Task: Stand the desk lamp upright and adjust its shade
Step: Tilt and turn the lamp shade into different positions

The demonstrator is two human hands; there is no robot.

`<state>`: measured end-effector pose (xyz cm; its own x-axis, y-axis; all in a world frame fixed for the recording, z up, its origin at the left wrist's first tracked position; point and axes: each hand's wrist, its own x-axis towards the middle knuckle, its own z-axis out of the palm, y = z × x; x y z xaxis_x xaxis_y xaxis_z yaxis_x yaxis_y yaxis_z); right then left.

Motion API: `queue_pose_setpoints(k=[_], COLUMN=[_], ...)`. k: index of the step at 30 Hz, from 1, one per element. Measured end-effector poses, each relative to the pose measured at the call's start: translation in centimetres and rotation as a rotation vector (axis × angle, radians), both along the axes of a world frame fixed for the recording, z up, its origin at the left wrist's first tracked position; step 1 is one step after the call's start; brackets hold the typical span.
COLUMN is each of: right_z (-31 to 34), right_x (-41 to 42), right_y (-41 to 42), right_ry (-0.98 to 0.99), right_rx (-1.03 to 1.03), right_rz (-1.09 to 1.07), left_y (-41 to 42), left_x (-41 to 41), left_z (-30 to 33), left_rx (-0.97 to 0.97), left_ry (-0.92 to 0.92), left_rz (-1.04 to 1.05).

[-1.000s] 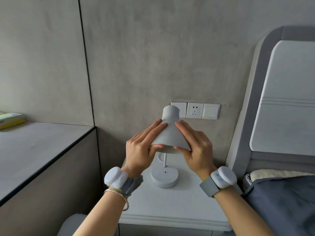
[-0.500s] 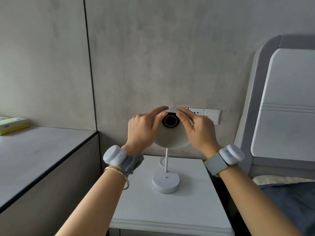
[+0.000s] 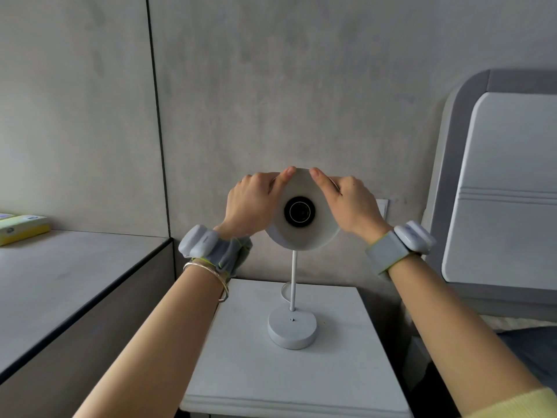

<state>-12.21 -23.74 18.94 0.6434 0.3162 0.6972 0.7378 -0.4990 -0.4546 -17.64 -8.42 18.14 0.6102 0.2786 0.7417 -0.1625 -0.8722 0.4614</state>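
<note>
lamp: white metal desk lamp [image 3: 292, 297] stood upright on white bedside table [image 3: 271, 372], near the table's back half.
base: round white disc base [image 3: 291, 330] sat flat on the tabletop, thin white stem [image 3: 293, 280] rose straight up from its rear edge.
shade: white cone shade [image 3: 303, 233] tipped up at stem top, open mouth faced the camera; dark round bulb socket [image 3: 299, 211] visible dead centre inside.
left hand: left hand [image 3: 251, 203] wrapped round the shade's left rim, fingers curled behind the rim, thumb laid along the top edge. Closed grip on the shade.
right hand: right hand [image 3: 351, 203] mirrored it on the right rim, thumb on the top edge, fingers curled behind. Also gripped the shade.
thumbs: tips near each other at the shade's top, not touching.
wrists: white pod-shaped wrist device [image 3: 197, 241] on grey fabric band on left, plus thin metal bangles [image 3: 211, 271]; matching white pod on grey strap [image 3: 407, 242] on right. Pale yellow sleeve cuff [image 3: 518, 402] showed at bottom right.
cord: white cable loop [image 3: 284, 289] lay on the table behind the stem.
surroundings: grey concrete-look wall [image 3: 301, 86] behind; grey counter ledge [image 3: 60, 282] to the left with flat yellow-green box [image 3: 21, 226] at its far end; grey padded headboard [image 3: 506, 191] to the right, dark bedding below it. White wall plate [image 3: 382, 208] partly hidden behind right hand.
unclear: could not tell how tight either grip was.
</note>
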Motion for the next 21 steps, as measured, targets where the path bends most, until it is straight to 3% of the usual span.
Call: queue_pose_setpoints(k=[9,14,17,21], right_z=[-2.1,-3.8,-4.4,-4.5], right_x=[-0.2,-0.1,-0.2,-0.4], right_y=[-0.8,-1.2,-0.8,-0.2], right_ry=[0.021,0.177,0.214,0.2], right_rx=[0.132,0.243,0.298,0.399], right_rz=[0.171,0.421,0.452,0.409], left_y=[0.4,0.2,-0.3,-0.7], left_x=[-0.1,-0.2,0.1,0.5], left_z=[-1.5,-2.8,-3.7,-3.7], left_rx=[-0.077,-0.375,-0.499,-0.522], left_ry=[-0.027,-0.041,-0.055,-0.136], left_rz=[-0.126,-0.485,-0.678,-0.624])
